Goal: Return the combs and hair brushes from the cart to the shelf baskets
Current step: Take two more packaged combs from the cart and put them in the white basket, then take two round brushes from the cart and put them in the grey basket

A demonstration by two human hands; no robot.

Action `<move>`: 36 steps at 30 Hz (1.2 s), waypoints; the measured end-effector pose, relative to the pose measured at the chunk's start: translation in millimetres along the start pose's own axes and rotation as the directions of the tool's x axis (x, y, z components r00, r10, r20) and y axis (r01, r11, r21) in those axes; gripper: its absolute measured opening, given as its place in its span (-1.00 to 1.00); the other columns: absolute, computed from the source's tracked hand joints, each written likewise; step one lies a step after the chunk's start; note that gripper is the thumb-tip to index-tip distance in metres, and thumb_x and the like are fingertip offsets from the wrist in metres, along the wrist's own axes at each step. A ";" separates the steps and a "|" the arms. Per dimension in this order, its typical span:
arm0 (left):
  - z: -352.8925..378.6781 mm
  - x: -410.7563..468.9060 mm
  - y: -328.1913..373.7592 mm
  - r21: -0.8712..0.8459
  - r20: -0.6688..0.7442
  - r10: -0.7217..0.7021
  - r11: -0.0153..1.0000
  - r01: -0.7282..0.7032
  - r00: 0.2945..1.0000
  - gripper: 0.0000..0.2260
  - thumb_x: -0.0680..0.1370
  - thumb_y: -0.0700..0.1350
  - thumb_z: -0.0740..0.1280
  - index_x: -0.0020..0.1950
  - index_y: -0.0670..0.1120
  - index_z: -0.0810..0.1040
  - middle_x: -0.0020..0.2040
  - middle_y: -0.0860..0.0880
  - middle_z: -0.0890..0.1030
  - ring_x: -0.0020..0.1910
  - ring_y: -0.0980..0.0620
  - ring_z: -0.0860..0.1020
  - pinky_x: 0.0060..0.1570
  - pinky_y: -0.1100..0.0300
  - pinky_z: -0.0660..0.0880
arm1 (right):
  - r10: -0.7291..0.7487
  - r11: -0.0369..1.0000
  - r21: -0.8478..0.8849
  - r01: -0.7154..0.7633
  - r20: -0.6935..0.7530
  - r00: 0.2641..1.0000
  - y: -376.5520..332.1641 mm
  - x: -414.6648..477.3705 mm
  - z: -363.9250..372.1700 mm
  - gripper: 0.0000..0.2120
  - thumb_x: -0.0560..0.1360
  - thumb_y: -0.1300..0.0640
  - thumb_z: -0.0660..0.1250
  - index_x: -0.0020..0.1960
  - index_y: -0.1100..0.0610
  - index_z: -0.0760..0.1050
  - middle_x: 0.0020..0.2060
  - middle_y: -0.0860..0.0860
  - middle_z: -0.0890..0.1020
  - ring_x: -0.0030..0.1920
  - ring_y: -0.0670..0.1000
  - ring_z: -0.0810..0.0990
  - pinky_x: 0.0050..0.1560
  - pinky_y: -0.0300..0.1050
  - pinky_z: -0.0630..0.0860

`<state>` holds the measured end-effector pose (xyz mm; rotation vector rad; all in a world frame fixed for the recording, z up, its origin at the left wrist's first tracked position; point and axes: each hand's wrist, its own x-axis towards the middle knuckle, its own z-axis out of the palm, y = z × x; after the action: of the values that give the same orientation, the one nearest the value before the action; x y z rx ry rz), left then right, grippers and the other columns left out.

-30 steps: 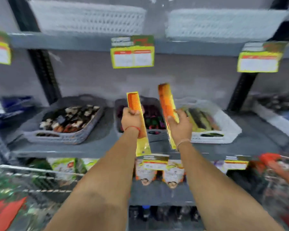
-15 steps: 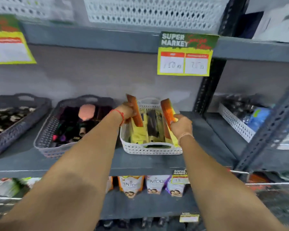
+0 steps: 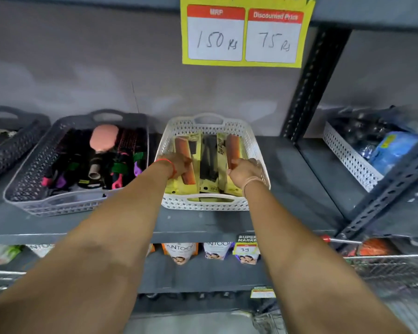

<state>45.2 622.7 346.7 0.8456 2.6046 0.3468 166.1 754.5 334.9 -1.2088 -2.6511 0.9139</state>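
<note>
A white lattice basket (image 3: 249, 141) stands on the grey shelf and holds packaged combs on yellow cards. My left hand (image 3: 179, 163) grips an orange comb (image 3: 182, 147) that lies flat along the basket's left side. My right hand (image 3: 243, 168) grips a second orange comb (image 3: 233, 147) lying along the right side. Black combs (image 3: 209, 157) rest between them. Left of it, a dark grey basket (image 3: 29, 179) holds hair brushes, among them a pink-headed brush (image 3: 104, 138).
A yellow price sign (image 3: 246, 34) hangs from the shelf above. A black upright post (image 3: 316, 80) stands right of the white basket. Another white basket (image 3: 348, 155) is at far right. The wire cart (image 3: 384, 266) shows at lower right. Pouches hang below the shelf.
Both hands carried the orange combs from upright in front of the shelf down into the white basket, where the combs now lie flat. The view has moved closer.
</note>
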 end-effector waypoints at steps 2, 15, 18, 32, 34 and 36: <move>3.3 0.6 -0.8 0.008 -0.067 -0.021 1.000 0.021 0.998 -0.61 0.62 -0.11 0.07 0.46 -0.03 0.31 0.43 -0.14 0.39 0.38 -0.14 0.40 0.31 0.11 0.33 | -0.009 0.999 -0.031 0.010 0.009 1.000 -1.1 0.0 0.5 -0.57 0.55 0.18 0.15 0.41 0.00 0.27 0.48 0.15 0.16 0.49 0.22 0.04 0.48 0.10 0.12; -32.0 -40.1 -40.4 0.087 -0.419 0.110 0.993 -0.081 0.901 -0.66 0.58 -0.02 0.14 0.28 -0.11 0.49 0.24 -0.21 0.57 0.27 -0.19 0.45 0.24 0.00 0.45 | -0.347 0.930 -0.182 0.319 -0.159 0.924 -66.4 -30.3 7.0 -0.42 0.52 -0.17 0.10 0.40 0.16 0.15 0.36 0.24 0.33 0.33 0.25 0.35 0.23 0.13 0.40; -61.3 -72.0 -82.1 -0.053 -0.540 -0.002 0.998 -0.031 0.841 -0.65 0.59 0.03 0.13 0.18 -0.14 0.55 0.16 -0.24 0.61 0.18 -0.19 0.54 0.14 0.04 0.48 | -0.481 0.874 -0.035 0.484 -0.194 0.855 -125.8 -52.9 29.6 -0.51 0.50 -0.18 0.14 0.24 0.17 0.33 0.17 0.26 0.53 0.16 0.25 0.51 0.07 0.07 0.47; 18.3 -251.3 -416.3 -0.933 -0.165 -0.864 0.293 0.208 0.475 -0.55 0.59 0.06 0.14 0.11 -0.32 0.55 0.12 -0.43 0.58 0.08 -0.35 0.58 0.15 -0.16 0.52 | -0.674 0.728 0.388 0.566 0.555 0.487 -309.0 -215.6 317.3 -0.51 0.53 -0.15 0.12 0.30 0.16 0.34 0.11 0.17 0.57 0.07 0.25 0.58 -0.16 -0.08 0.58; 49.2 -264.8 -466.6 -0.931 -0.025 -0.880 0.193 0.309 0.474 -0.52 0.61 0.06 0.09 0.24 -0.32 0.47 0.19 -0.39 0.55 0.15 -0.31 0.56 0.18 -0.08 0.49 | -0.540 0.822 0.309 0.479 0.691 0.481 -306.5 -226.7 363.1 -0.46 0.54 -0.15 0.08 0.33 0.23 0.29 0.07 0.19 0.54 -0.03 0.23 0.59 -0.50 -0.34 0.44; 74.5 -270.3 -504.8 -0.907 0.068 -0.862 0.156 0.391 0.502 -0.54 0.62 0.03 0.06 0.31 -0.30 0.41 0.16 -0.35 0.56 0.09 -0.17 0.56 0.15 -0.08 0.48 | -0.398 0.883 0.193 0.428 0.792 0.464 -301.3 -232.7 404.4 -0.40 0.53 -0.21 0.03 0.31 0.26 0.29 0.06 0.25 0.53 -0.25 0.13 0.55 -0.47 -0.24 0.43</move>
<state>21.2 69.9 181.7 -0.9063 2.3082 1.5486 -0.2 239.9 208.4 0.0287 -3.3737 1.6105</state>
